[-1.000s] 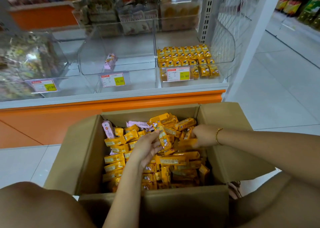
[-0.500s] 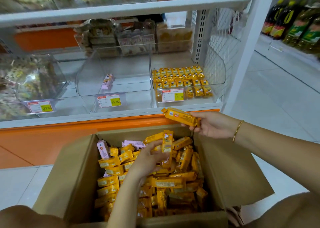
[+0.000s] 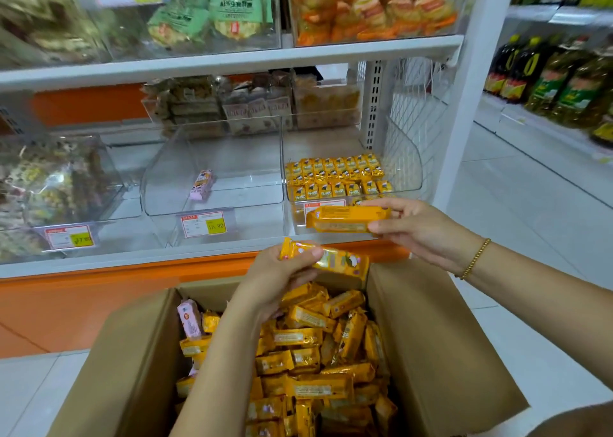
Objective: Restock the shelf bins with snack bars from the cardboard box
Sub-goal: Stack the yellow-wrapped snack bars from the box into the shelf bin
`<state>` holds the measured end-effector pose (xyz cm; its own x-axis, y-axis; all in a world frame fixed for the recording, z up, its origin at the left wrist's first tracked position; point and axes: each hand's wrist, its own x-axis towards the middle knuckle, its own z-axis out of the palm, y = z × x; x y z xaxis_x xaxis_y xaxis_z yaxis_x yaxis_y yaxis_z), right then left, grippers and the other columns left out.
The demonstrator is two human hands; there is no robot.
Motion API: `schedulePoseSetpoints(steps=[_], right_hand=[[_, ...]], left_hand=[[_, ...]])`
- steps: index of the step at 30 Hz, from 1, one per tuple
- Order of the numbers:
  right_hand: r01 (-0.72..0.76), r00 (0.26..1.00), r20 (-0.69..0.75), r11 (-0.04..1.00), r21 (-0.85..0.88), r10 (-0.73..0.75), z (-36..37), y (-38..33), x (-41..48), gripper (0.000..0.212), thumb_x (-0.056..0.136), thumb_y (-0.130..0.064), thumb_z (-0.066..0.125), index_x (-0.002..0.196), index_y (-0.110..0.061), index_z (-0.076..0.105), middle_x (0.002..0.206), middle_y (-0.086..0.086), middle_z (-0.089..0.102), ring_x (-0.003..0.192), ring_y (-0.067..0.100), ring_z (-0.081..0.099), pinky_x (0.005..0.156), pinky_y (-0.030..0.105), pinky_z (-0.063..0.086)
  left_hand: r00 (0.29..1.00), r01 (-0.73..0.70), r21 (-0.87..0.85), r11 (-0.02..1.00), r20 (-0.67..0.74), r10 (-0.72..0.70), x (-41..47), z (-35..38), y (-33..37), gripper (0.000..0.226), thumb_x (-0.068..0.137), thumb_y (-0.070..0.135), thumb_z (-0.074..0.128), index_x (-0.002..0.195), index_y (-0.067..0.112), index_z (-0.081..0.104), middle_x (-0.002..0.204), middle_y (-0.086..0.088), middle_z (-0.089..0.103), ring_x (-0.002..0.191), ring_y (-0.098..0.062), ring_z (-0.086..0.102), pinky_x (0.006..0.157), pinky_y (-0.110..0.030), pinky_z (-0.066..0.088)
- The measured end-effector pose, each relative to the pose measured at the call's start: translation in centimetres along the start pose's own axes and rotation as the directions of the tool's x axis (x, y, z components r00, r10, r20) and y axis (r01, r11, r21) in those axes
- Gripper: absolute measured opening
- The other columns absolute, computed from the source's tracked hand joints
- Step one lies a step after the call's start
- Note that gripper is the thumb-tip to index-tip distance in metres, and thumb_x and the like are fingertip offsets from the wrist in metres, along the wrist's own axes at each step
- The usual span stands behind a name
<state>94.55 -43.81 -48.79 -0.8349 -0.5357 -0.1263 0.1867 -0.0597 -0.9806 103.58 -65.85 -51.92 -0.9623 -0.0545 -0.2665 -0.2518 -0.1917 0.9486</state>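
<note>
The cardboard box (image 3: 431,353) lies open beneath both grips, heaped with snack bars (image 3: 318,387). Just beyond the right grip (image 3: 418,231) stands the clear bin (image 3: 406,168), part filled. That grip pinches the upper bar (image 3: 345,219) by its end, and the left grip (image 3: 278,277) pinches the lower bar (image 3: 335,261) likewise. Both bars look light, foil-slick and crushable, so they are best held gently across the middle.

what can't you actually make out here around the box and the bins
All head view:
- How full the box is below: top bars cover the rest.
- Box front: cut off by the bottom edge.
- Print on the bar in the right hand: too small, blurred.
- Left bin contents: motion blur.
</note>
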Motion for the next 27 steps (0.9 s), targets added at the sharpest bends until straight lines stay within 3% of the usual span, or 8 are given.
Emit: schedulePoseSetpoints(steps=[2, 4, 8, 11, 15, 18, 22, 27], right_hand=[[0.122, 0.992, -0.014, 0.988, -0.089, -0.124, 0.4, 0.0, -0.1, 0.046, 0.070, 0.012, 0.067, 0.112, -0.005, 0.063, 0.115, 0.011, 0.067, 0.106, 0.021, 0.063, 0.091, 0.027, 0.052], [0.230, 0.972, -0.006, 0.947, -0.224, -0.237, 0.8, -0.2, -0.4, 0.043, 0.072, 0.020, 0.065, 0.107, -0.005, 0.064, 0.121, 0.008, 0.064, 0.110, 0.017, 0.063, 0.092, 0.027, 0.052], [0.370, 0.924, 0.078, 0.825, -0.428, -0.374, 0.9, -1.0, -1.0, 0.047, 0.071, 0.025, 0.064, 0.088, -0.018, 0.070, 0.123, 0.003, 0.064, 0.118, 0.008, 0.058, 0.093, 0.027, 0.051], [0.382, 0.921, 0.133, 0.779, -0.497, -0.367, 1.1, -1.3, -1.6, 0.050, 0.074, 0.027, 0.055, 0.081, -0.019, 0.072, 0.121, -0.003, 0.063, 0.119, 0.003, 0.054, 0.089, 0.021, 0.052], [0.361, 0.932, 0.173, 0.787, -0.500, -0.318, 0.6, -1.6, -1.8, 0.048, 0.076, 0.023, 0.050, 0.083, -0.018, 0.074, 0.123, -0.007, 0.061, 0.123, 0.003, 0.050, 0.090, 0.020, 0.051], [0.354, 0.935, 0.166, 0.806, -0.475, -0.313, 0.2, -1.8, -1.6, 0.028, 0.082, 0.010, 0.062, 0.085, -0.016, 0.074, 0.119, -0.010, 0.064, 0.120, 0.003, 0.053, 0.087, 0.018, 0.050], [0.314, 0.941, 0.037, 0.823, -0.474, -0.338, -0.4, -1.9, -0.6, 0.024, 0.080, -0.003, 0.073, 0.093, -0.022, 0.067, 0.115, -0.009, 0.067, 0.106, 0.027, 0.062, 0.079, 0.049, 0.057], [0.315, 0.931, -0.027, 0.837, -0.448, -0.365, -1.5, -3.3, 1.1, 0.039, 0.073, 0.002, 0.077, 0.101, -0.022, 0.062, 0.110, -0.004, 0.066, 0.108, 0.009, 0.062, 0.087, 0.033, 0.055]], left_hand=[[0.997, 0.052, -0.228, 0.972, 0.059, -0.040, 0.2, 1.1, 0.4, 0.052, 0.068, 0.021, 0.071, 0.114, 0.001, 0.061, 0.107, -0.018, 0.070, 0.098, -0.027, 0.069, 0.082, -0.034, 0.057], [0.997, 0.062, -0.328, 0.943, 0.071, -0.041, 0.2, 1.8, 0.6, 0.051, 0.069, 0.018, 0.069, 0.117, 0.002, 0.058, 0.104, -0.017, 0.071, 0.091, -0.025, 0.071, 0.071, -0.030, 0.060], [0.999, 0.051, -0.388, 0.920, 0.025, -0.044, 0.5, 2.8, 0.5, 0.051, 0.068, 0.017, 0.070, 0.115, 0.002, 0.057, 0.100, -0.017, 0.072, 0.089, -0.026, 0.071, 0.064, -0.028, 0.060], [1.000, 0.024, -0.416, 0.909, -0.008, -0.029, 0.7, 2.9, 0.5, 0.049, 0.067, 0.018, 0.069, 0.112, 0.004, 0.058, 0.098, -0.017, 0.072, 0.086, -0.026, 0.072, 0.065, -0.029, 0.060], [1.000, -0.001, -0.377, 0.926, -0.025, -0.009, 1.2, 3.1, 1.1, 0.053, 0.067, 0.024, 0.069, 0.115, 0.004, 0.057, 0.098, -0.016, 0.073, 0.084, -0.024, 0.072, 0.063, -0.027, 0.060], [1.000, -0.007, -0.321, 0.947, -0.019, 0.001, 1.9, 3.4, 1.7, 0.055, 0.068, 0.027, 0.069, 0.116, 0.005, 0.057, 0.099, -0.015, 0.073, 0.087, -0.025, 0.072, 0.066, -0.028, 0.060], [0.999, -0.039, -0.241, 0.970, 0.019, 0.045, 3.3, 4.1, 3.2, 0.052, 0.070, 0.027, 0.070, 0.116, 0.007, 0.057, 0.098, -0.013, 0.073, 0.088, -0.024, 0.072, 0.069, -0.030, 0.060], [0.992, -0.106, -0.101, 0.989, 0.057, 0.112, 6.3, 4.8, 6.2, 0.041, 0.079, 0.020, 0.070, 0.115, 0.004, 0.059, 0.101, -0.012, 0.073, 0.092, -0.025, 0.071, 0.074, -0.035, 0.060]])
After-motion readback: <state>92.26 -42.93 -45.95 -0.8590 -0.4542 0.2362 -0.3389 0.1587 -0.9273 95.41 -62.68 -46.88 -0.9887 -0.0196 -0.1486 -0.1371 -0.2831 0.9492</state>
